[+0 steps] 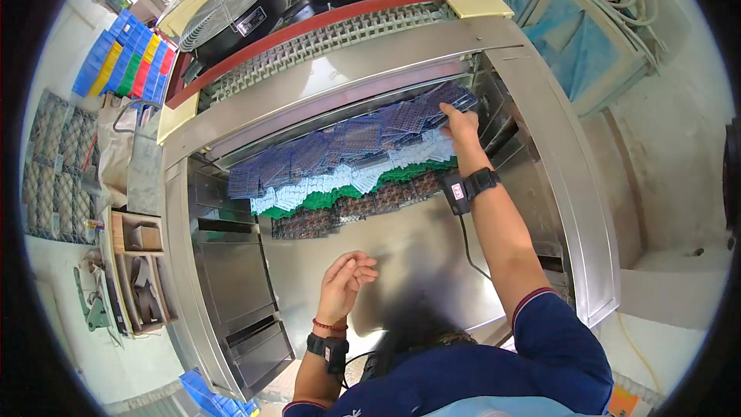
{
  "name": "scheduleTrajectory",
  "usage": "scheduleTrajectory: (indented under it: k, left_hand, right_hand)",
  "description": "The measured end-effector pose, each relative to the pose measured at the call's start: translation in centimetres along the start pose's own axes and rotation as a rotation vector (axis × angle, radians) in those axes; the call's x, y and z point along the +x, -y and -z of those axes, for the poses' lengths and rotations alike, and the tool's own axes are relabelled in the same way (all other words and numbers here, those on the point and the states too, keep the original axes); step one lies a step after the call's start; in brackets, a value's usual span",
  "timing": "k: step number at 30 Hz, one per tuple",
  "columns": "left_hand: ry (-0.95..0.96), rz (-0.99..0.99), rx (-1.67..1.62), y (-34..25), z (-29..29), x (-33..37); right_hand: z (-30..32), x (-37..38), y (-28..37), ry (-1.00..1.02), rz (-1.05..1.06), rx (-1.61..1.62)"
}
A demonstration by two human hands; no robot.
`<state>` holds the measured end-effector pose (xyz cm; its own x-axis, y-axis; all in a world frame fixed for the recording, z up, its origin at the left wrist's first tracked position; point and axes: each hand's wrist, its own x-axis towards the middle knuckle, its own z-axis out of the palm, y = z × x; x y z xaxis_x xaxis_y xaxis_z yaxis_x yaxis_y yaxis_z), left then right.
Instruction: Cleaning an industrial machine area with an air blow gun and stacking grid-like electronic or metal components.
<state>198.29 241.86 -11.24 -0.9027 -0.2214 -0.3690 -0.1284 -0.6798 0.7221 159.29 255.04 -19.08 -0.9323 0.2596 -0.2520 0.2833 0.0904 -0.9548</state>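
Overlapping rows of thin, flat patterned panels lie across the far part of a steel recess: dark blue panels (pixel 351 137) at the back, then pale blue panels (pixel 309 185), green panels (pixel 320 199) and brownish panels (pixel 363 205) nearest me. My right hand (pixel 463 125) reaches to the right end of the dark blue row, its fingers closed on the edge of a panel there. Over the bare steel surface (pixel 309 293), apart from the panels, hangs my left hand (pixel 347 276). Its fingers are loosely bent, with nothing seen in them.
Steel side walls (pixel 231 262) and a frame (pixel 571 177) enclose the recess. Beyond it stand two caged fans (pixel 235 11) above a row of pale slats. Coloured bins (pixel 127 58) and a wooden shelf (pixel 143 274) are at left. A cable hangs from my right wrist device (pixel 469 188).
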Motion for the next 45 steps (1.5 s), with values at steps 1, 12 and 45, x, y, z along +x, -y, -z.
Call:
scheduleTrajectory:
  k: [1,12,45]
  left_hand:
    - [-0.019,-0.007,0.0,0.0,0.4,-0.3]
    - [-0.092,-0.042,-0.021,0.7,1.8,-0.7]
    - [0.541,0.364,1.052,6.1,5.8,3.8]
  right_hand:
    - [-0.1,-1.9,1.4,0.075,-0.055,0.096]
    - [2.0,-5.8,-1.2,-0.179,0.015,0.61]
    - [16.8,-33.8,-16.6,0.748,0.04,-0.161]
